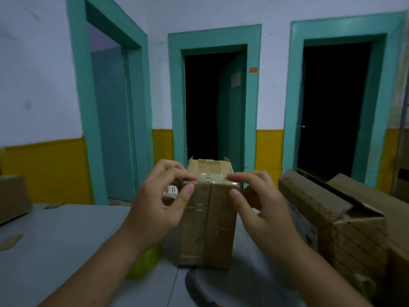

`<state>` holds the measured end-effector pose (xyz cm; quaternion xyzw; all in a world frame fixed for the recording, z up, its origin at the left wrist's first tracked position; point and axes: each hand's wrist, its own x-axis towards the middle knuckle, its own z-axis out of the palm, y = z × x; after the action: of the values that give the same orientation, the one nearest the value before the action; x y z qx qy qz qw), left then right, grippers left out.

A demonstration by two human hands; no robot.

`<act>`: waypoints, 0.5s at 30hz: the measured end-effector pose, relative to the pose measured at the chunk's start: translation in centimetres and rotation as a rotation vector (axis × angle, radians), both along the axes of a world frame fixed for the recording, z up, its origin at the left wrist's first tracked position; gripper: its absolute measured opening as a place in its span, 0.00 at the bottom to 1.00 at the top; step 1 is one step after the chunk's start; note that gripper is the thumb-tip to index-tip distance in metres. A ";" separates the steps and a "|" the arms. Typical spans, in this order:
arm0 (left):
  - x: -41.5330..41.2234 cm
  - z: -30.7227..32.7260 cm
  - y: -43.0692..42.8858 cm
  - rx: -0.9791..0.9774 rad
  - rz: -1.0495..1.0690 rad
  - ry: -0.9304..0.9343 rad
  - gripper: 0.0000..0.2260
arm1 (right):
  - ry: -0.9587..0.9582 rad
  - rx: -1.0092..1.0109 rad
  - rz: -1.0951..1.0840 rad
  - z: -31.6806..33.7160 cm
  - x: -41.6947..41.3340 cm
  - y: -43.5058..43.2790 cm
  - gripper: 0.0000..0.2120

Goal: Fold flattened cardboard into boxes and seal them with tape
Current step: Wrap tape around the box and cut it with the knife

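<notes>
Centre of frame: a taped cardboard box (208, 222) stands upright on the grey tabletop (66, 240). The left hand (163, 200) and right hand (261, 204) each pinch its top front edge, fingers on the clear tape (212, 176), thumbs on the front face. Right: a larger box (354, 218), open. Lower left: a green object (143, 262).

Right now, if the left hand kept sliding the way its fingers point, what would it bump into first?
Probably the right hand: the left hand points along the taped top edge of the box, straight at the other's fingertips. Depth is hard to judge.
</notes>
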<state>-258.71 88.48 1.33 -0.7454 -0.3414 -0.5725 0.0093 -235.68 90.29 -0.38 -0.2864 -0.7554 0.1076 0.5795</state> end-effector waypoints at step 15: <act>0.5 0.1 0.7 -0.309 -0.174 -0.497 0.12 | -0.085 0.251 -0.113 1.5 1.2 0.6 0.05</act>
<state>-258.24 89.23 1.39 -0.6016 -0.3512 -0.6771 -0.2372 -234.45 90.85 1.08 -0.2580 -0.7694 -0.0329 0.5834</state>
